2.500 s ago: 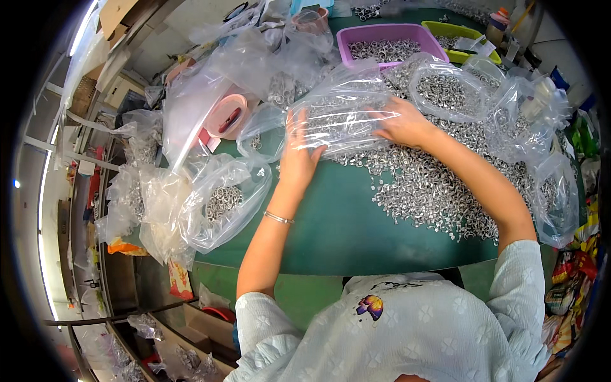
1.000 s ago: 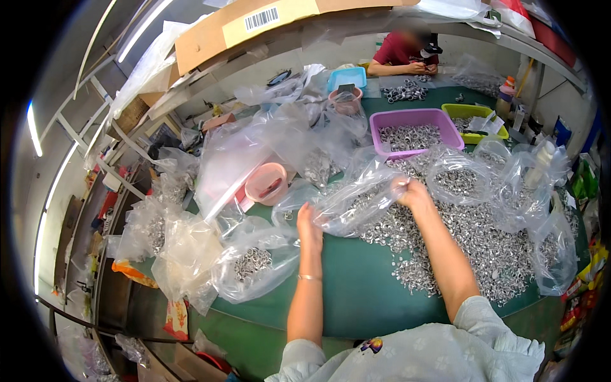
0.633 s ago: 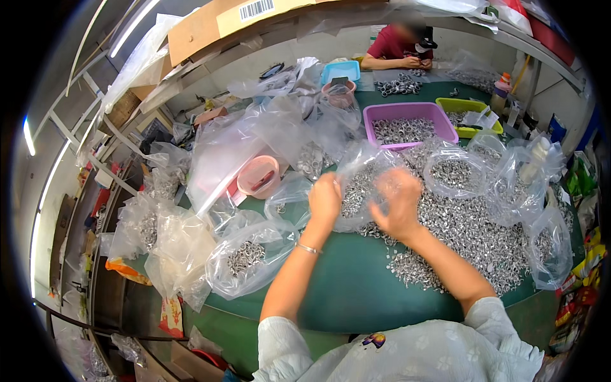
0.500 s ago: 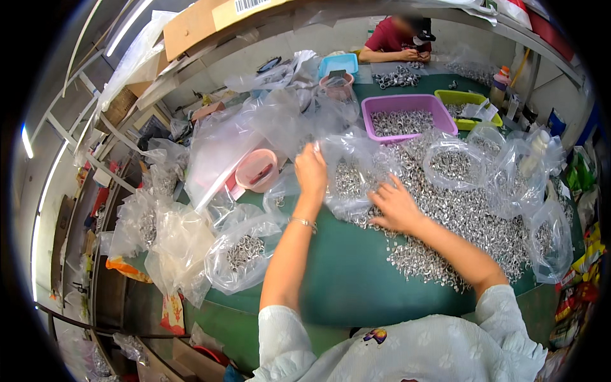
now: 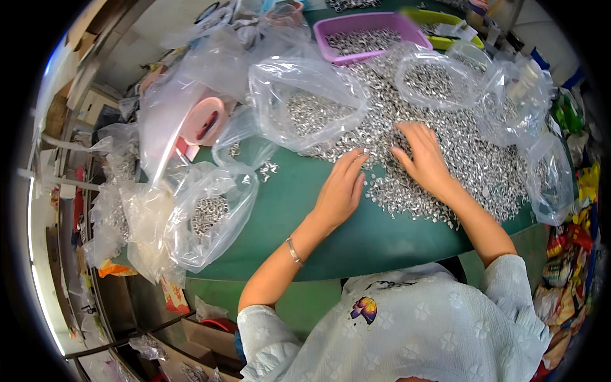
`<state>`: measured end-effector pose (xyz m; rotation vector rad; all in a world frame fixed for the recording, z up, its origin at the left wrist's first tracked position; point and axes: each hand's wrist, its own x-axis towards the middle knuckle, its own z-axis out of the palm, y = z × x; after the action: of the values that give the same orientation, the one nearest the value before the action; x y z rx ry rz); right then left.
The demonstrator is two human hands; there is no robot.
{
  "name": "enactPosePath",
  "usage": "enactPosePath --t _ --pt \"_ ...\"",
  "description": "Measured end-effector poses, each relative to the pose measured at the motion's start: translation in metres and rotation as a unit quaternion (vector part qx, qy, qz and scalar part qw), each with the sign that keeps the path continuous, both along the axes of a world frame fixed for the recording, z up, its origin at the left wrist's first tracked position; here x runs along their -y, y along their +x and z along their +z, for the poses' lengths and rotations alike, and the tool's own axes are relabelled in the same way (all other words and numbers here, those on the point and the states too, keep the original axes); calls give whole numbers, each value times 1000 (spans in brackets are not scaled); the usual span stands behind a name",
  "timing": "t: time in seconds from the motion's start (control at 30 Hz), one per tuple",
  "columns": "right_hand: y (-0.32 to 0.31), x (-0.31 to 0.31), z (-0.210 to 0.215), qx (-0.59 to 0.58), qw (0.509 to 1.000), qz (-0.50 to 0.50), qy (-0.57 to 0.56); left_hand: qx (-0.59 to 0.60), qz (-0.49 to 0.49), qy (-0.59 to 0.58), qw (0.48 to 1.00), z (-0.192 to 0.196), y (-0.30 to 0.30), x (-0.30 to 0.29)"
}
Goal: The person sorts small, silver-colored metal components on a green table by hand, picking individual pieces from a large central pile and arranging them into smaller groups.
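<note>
A wide heap of small silvery metal pieces (image 5: 474, 165) covers the right side of the green table (image 5: 305, 235). My right hand (image 5: 425, 159) rests on the heap's near-left part, fingers stretched out and thumb apart. At the heap's left edge, my left hand (image 5: 342, 190) hovers low or touches the table; its fingers are extended and nothing shows in them. Just beyond it a clear plastic bag (image 5: 270, 95) lies with its mouth wide, metal pieces inside. Whether any single piece is under my right fingers is hidden.
Behind the heap stand a purple tub (image 5: 412, 33) of pieces and a yellow-green tub (image 5: 439, 43). More clear bags (image 5: 245, 216) with pieces lie at the left and right. A pink container (image 5: 215, 105) sits at the left; a few loose pieces (image 5: 268, 170) lie near it.
My left hand has let go of the bag's rim and come down right to the heap's edge. My right hand has moved onto the heap. The view has tilted downward.
</note>
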<state>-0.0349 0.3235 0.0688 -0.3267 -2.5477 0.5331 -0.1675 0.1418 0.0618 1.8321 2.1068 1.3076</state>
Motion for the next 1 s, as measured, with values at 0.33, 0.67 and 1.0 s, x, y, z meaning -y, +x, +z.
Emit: enactPosePath --t 0.33,0.67,1.0 --pt "81 27 -33 164 976 -98 105 -193 49 -125 972 -36 -16 -79" --pt "70 25 -33 156 985 -56 47 -182 -38 -102 977 -40 -3 -100" --pt "74 35 -35 168 985 -24 34 -179 -110 -106 972 -26 -3 -82"
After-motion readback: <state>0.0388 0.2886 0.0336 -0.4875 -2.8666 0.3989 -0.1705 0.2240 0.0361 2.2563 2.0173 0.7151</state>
